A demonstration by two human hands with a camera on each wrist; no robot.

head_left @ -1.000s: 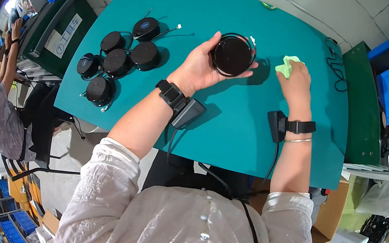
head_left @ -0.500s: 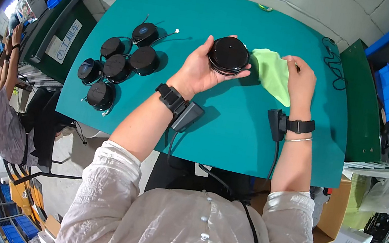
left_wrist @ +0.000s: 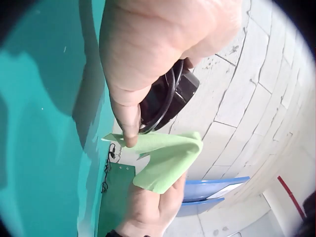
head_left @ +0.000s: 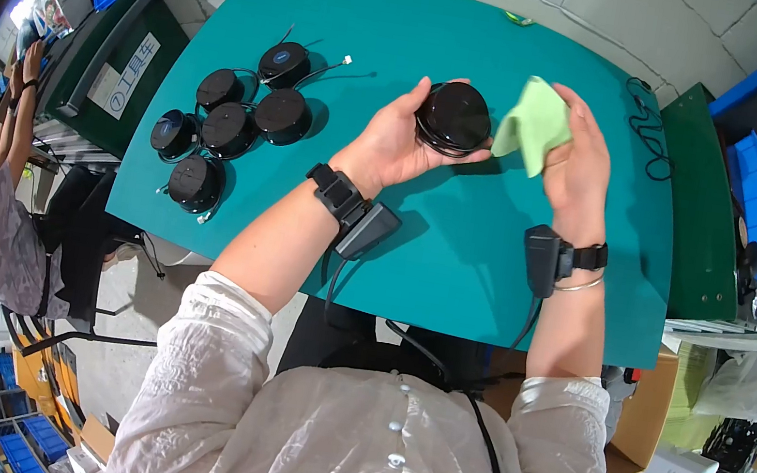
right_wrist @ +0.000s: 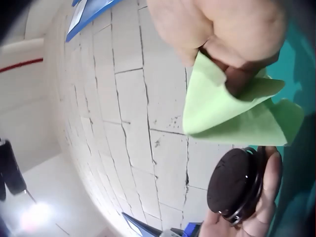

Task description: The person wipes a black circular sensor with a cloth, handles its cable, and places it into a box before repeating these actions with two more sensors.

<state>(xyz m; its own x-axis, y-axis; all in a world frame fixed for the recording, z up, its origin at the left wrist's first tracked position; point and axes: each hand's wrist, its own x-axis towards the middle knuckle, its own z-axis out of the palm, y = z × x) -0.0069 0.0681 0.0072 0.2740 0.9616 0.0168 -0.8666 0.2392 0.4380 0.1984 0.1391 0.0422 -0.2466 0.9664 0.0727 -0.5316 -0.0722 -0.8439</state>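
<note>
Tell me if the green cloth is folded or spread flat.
Loosely folded, not spread flat: the right wrist view shows the green cloth bent over itself, gripped by the right hand.

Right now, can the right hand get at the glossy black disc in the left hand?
Likely yes: the right hand, holding the light green cloth, is close beside the glossy black disc, and only the cloth seems to lie between them. The left hand leaves the disc's face uncovered.
</note>
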